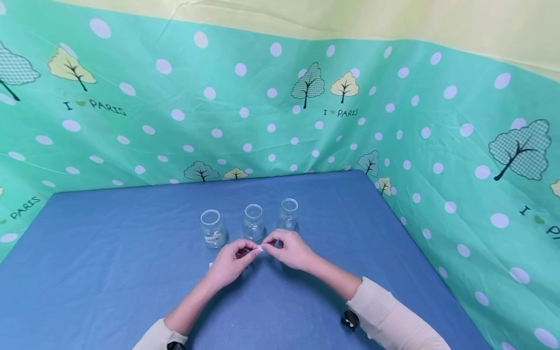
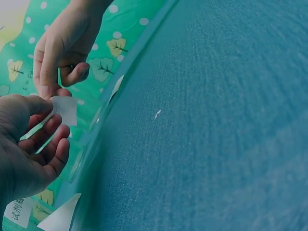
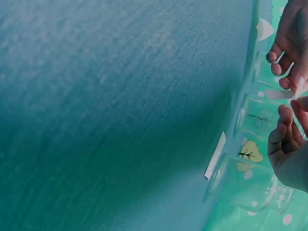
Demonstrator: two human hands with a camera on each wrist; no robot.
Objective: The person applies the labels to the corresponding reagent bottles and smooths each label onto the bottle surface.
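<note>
A small white paper label (image 2: 67,111) is between my two hands, above the table in front of the middle glass jar (image 1: 253,224). Thumb and index finger of my left hand (image 1: 233,262) pinch one side of it. My right hand (image 1: 290,249) pinches the other side with its fingertips. To the left stands a glass jar (image 1: 213,232) bearing a white label with handwriting (image 2: 18,211). Another glass jar (image 1: 288,214) is behind my right hand, its lower part partly covered. All the jars stand upright, lidless.
A white paper piece (image 2: 60,214) lies near my left hand. Another slip with writing (image 3: 215,156) lies by a jar on the right. A tiny white scrap (image 2: 158,114) is on the blue tablecloth (image 1: 109,253). A green dotted curtain (image 1: 262,97) encloses the table's back and sides.
</note>
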